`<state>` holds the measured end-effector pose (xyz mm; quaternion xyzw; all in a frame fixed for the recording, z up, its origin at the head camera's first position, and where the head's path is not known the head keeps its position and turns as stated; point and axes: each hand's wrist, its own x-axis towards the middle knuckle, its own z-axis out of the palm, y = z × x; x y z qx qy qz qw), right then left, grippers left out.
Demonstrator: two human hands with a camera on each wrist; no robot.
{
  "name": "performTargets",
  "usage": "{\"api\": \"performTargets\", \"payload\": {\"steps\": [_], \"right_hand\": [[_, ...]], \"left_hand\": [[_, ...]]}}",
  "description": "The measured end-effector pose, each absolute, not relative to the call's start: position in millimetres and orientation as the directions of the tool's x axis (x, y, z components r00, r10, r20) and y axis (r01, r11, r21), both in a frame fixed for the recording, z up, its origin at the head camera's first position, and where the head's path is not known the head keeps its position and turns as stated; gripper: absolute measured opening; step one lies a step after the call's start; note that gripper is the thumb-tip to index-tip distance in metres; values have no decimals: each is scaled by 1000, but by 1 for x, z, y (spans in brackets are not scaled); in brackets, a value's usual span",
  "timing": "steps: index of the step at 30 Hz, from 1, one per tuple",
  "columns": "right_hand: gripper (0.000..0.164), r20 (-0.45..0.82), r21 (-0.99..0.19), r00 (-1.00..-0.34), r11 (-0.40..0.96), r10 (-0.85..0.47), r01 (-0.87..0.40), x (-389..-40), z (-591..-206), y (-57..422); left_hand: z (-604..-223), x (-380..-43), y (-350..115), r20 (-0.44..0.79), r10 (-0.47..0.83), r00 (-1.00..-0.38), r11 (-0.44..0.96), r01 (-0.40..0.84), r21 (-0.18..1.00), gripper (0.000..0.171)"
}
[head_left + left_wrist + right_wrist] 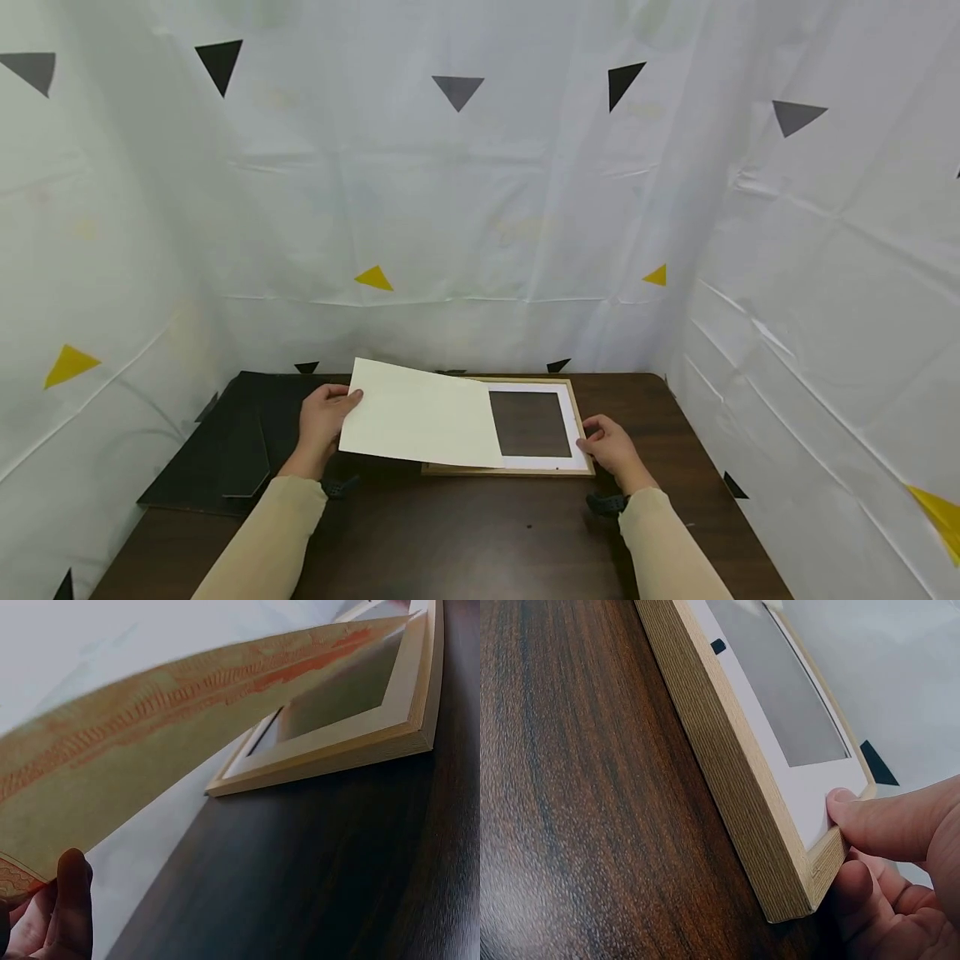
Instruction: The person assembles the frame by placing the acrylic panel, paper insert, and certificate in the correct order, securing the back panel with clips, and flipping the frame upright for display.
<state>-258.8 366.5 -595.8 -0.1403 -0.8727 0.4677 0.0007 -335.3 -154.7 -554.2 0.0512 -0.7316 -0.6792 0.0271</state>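
On the brown table (465,542) before a white curtain (525,208), black boards (206,446) lie left of the wooden frame (731,772) that a tilted cream sheet (420,417) partly hides, the left hand (322,422) pinching the sheet's left edge and the right hand (611,448), thumb uppermost, gripping the frame's right side.

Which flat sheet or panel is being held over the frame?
The cream sheet, pinched by the left hand and partly covering the wooden picture frame. Its colour also sets it apart: the black panels lie on the table's left side.
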Motion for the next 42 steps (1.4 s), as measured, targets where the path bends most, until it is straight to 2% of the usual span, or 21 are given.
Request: {"api": "performTargets", "payload": {"steps": [4,10,17,24,31,36,42], "right_hand": [[39,-134,-816,-962,524,237,243,-259,-596,365],[40,-116,-813,-968,539,222,221,-257,-594,365],[41,-148,-797,-958,544,244,261,-251,-589,366],[42,-125,-806,-966,544,228,233,-252,-589,366],[41,-126,-813,-965,534,228,232,-249,-593,363],[40,-123,-810,-966,539,228,231,-250,-585,362],[41,-139,-810,-962,531,235,247,-250,-587,360]], "left_hand": [[-562,-343,-151,-19,-132,-991,136,-37,990,50],[-565,-348,-148,-22,-120,-993,252,-52,966,41],[-567,-349,-137,-101,-69,-993,219,-113,969,39],[-579,-342,-124,-180,20,-984,191,-173,966,42],[-586,-337,-114,-162,82,-983,219,-141,966,42],[-585,-338,-104,-128,111,-986,303,-89,949,45],[-587,-338,-97,-93,89,-992,359,-55,932,48]]}}
